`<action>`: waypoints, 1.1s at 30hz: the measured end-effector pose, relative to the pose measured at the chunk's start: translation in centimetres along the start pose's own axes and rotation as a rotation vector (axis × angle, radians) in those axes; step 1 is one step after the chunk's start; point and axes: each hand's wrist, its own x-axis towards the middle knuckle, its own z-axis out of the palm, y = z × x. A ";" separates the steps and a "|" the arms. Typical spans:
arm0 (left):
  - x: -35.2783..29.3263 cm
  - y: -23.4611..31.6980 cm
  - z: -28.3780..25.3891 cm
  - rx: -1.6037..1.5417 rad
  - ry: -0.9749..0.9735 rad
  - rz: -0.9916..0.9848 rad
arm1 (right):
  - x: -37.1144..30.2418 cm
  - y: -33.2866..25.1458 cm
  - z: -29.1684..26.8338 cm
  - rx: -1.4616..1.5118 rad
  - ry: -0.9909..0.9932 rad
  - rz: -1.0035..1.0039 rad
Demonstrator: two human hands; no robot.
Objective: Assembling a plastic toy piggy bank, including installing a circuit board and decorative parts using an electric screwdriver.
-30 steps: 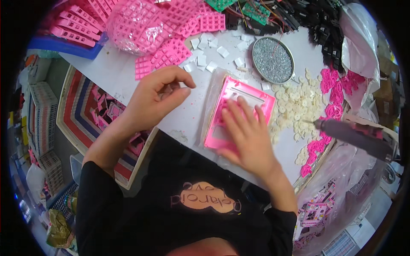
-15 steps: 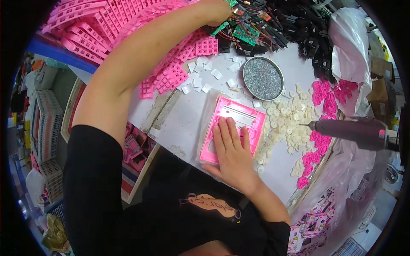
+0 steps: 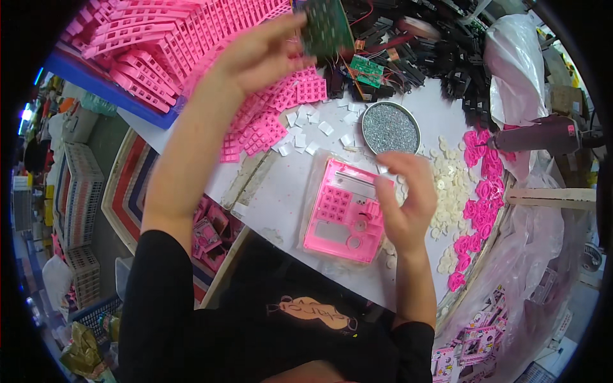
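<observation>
Two hands in view. Left hand [image 3: 258, 60]: fingers grip a green circuit board [image 3: 327, 29] by its left side, above far worktop [image 3: 278, 195]; probably light, stiff, fragile, so edges only. Mid-worktop: pink casing [image 3: 335, 247], lying open side up; likely light, rigid, slick, best held by side walls. Right hand [image 3: 414, 201]: by casing's right edge, fingers parted, seemingly empty; contact unclear.

The green circuit board [image 3: 326, 29] is blurred, and the right hand [image 3: 412, 199] hides the pink case's [image 3: 333, 241] corner
</observation>
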 end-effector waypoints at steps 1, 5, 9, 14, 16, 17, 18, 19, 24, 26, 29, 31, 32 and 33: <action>-1.6 -1.3 0.1 -0.009 -0.013 0.007 | 1.6 -0.9 0.5 -0.009 0.096 -0.014; -6.8 -5.7 0.7 0.095 0.001 -0.026 | 7.0 -3.0 3.8 -0.061 0.211 -0.092; -11.3 -5.9 2.1 0.753 0.458 0.396 | 6.9 -1.8 4.7 0.077 0.302 0.106; -15.7 -9.2 2.7 0.531 0.216 0.275 | 5.5 -2.9 7.2 -0.220 0.226 -0.438; -16.0 -10.2 3.8 0.197 0.233 0.157 | 4.1 -5.3 8.2 -0.211 0.047 -0.405; -16.0 -10.3 4.1 0.018 0.269 0.114 | 3.3 -6.4 7.9 -0.193 -0.025 -0.392; -16.1 -10.1 3.7 -0.018 0.218 0.111 | 2.9 -6.9 6.7 -0.130 -0.069 -0.403; -16.4 -9.7 2.8 -0.053 0.167 0.106 | 2.5 -6.6 5.6 -0.095 -0.074 -0.387; -17.7 -9.5 0.7 -0.068 0.071 -0.005 | 0.5 -3.6 1.8 -0.081 0.051 -0.223; -17.6 -10.1 0.4 -0.062 0.015 0.026 | 0.9 -3.2 1.7 -0.063 0.109 -0.156; -17.7 -10.7 0.4 -0.029 -0.021 0.048 | 2.5 -3.7 2.4 -0.103 0.181 -0.092; -17.9 -10.9 0.4 -0.004 -0.024 0.054 | 4.4 -3.5 2.7 -0.183 0.157 -0.097; -18.0 -10.9 0.5 0.002 -0.030 0.053 | 4.8 -2.6 2.6 -0.118 0.074 -0.074; -18.0 -10.9 0.4 0.011 -0.039 0.053 | 5.3 -1.7 2.4 -0.054 -0.005 -0.046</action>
